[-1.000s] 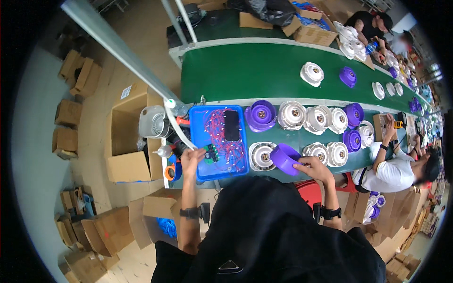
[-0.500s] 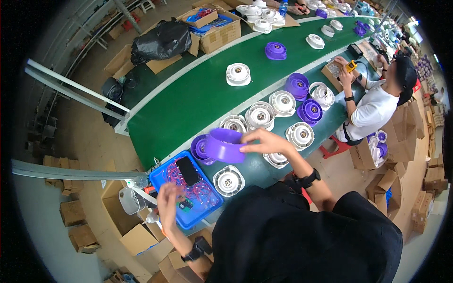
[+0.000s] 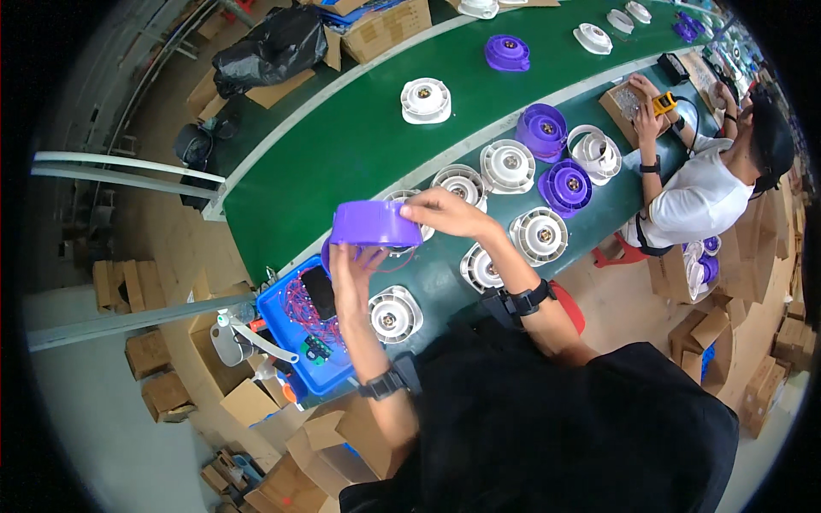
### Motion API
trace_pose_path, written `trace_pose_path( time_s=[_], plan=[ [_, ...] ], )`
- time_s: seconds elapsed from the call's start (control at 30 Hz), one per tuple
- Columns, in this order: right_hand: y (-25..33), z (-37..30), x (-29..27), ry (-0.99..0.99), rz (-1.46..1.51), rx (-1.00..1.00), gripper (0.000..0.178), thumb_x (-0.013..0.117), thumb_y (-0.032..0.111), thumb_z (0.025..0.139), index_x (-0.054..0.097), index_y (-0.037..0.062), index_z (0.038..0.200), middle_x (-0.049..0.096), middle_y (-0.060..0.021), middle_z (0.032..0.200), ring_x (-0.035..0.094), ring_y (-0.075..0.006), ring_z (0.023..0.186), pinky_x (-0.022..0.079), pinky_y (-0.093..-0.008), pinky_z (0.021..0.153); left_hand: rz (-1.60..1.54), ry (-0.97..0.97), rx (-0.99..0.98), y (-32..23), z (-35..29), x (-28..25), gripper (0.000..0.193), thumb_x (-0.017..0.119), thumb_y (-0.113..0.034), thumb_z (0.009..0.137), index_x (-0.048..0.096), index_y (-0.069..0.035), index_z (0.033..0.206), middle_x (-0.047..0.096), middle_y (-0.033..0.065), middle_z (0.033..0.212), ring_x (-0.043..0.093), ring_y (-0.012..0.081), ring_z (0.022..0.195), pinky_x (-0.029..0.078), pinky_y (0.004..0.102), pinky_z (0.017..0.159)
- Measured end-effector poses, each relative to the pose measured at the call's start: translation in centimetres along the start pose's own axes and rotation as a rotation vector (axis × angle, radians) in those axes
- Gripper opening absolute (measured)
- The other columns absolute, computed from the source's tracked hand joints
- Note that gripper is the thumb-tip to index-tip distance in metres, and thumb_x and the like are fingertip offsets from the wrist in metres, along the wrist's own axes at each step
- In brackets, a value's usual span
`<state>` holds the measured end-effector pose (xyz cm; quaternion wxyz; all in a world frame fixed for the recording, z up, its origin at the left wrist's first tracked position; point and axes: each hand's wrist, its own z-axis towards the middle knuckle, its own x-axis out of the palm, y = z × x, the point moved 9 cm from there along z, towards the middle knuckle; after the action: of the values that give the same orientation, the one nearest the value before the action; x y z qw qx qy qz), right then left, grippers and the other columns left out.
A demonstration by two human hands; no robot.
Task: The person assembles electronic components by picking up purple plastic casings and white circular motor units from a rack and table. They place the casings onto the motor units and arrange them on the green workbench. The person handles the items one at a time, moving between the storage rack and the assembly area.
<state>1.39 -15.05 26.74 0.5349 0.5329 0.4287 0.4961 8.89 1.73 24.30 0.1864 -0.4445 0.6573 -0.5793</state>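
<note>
My right hand (image 3: 446,214) pinches the right side of a round purple plastic housing (image 3: 375,224), held up above the bench and tilted. Just under it is my left hand (image 3: 349,278), its fingertips partly hidden by the housing's lower edge. A thin red wire (image 3: 398,270) loops out beside the left fingers, which appear closed on it. Below and left stands a blue tray (image 3: 332,376) with a tangle of red wires (image 3: 299,309), a black phone (image 3: 319,293) and small green circuit boards (image 3: 315,349). A white round housing (image 3: 395,315) lies right of my left wrist.
Several white housings (image 3: 540,236) and purple housings (image 3: 565,187) crowd the bench to the right. Beyond, a green conveyor belt (image 3: 342,154) carries more. A co-worker (image 3: 697,184) sits at the right with a yellow tool (image 3: 664,103). A metal rail (image 3: 137,321) crosses at left.
My left hand has risen from the blue tray to the purple housing, bringing a red wire. The right hand has moved the housing left and tilted it. The head view has shifted.
</note>
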Motion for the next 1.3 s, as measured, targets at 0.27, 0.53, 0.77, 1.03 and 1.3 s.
trace_pose_path(
  time_s=[0.27, 0.53, 0.77, 1.03, 1.3],
  plan=[
    [-3.2, 0.2, -0.1, 0.133, -0.339, 0.152, 0.051, 0.060, 0.045, 0.094, 0.069, -0.0018, 0.075, 0.057, -0.0025, 0.060, 0.048, -0.0081, 0.059, 0.040, -0.0311, 0.054, 0.286, 0.194, 0.054, 2.4, 0.8, -1.6, 0.089, 0.063, 0.004, 0.084, 0.009, -0.015, 0.152, 0.038, 0.0189, 0.144, 0.055, 0.0263, 0.117, 0.053, 0.0376, 0.087],
    [-4.4, -0.6, -1.4, 0.067, -0.283, 0.165, 0.045, 0.059, 0.046, 0.094, 0.067, 0.0013, 0.093, 0.062, -0.0083, 0.077, 0.058, -0.0154, 0.074, 0.047, -0.0327, 0.067, 0.577, 0.719, -0.365, 2.3, 3.4, -0.1, 0.064, 0.078, 0.002, 0.073, 0.052, -0.004, 0.131, 0.062, 0.0070, 0.117, 0.062, 0.0161, 0.097, 0.053, 0.0312, 0.084],
    [-9.5, -8.0, -14.1, -0.449, -0.395, 0.248, 0.027, 0.063, 0.027, 0.090, 0.067, 0.0039, 0.105, 0.070, -0.0125, 0.096, 0.066, -0.0207, 0.087, 0.052, -0.0338, 0.078, 0.899, 0.201, 0.056, -1.3, 17.6, -4.9, 0.031, 0.075, -0.016, 0.082, 0.059, -0.003, 0.104, 0.068, 0.0068, 0.091, 0.061, 0.0109, 0.070, 0.048, 0.0262, 0.059],
    [-13.4, -19.2, -18.3, -0.614, -0.264, 0.644, 0.026, 0.062, 0.020, 0.089, 0.066, 0.0015, 0.106, 0.068, -0.0089, 0.082, 0.064, -0.0124, 0.068, 0.052, -0.0293, 0.066, 1.348, -0.094, 0.282, 5.4, 23.9, -13.5, 0.058, 0.069, -0.018, 0.082, 0.048, -0.003, 0.134, 0.052, 0.0235, 0.131, 0.058, 0.0347, 0.116, 0.047, 0.0416, 0.098],
    [-16.5, -31.8, -26.7, -1.461, -0.748, 0.931, 0.039, 0.063, 0.028, 0.087, 0.051, 0.0077, 0.118, 0.065, -0.0193, 0.097, 0.068, -0.0326, 0.089, 0.055, -0.0439, 0.075, 0.901, -0.019, 0.113, 7.1, 13.4, -20.0, 0.039, 0.059, -0.005, 0.090, 0.053, 0.002, 0.128, 0.057, 0.0163, 0.127, 0.056, 0.0249, 0.115, 0.046, 0.0367, 0.097]
  ],
)
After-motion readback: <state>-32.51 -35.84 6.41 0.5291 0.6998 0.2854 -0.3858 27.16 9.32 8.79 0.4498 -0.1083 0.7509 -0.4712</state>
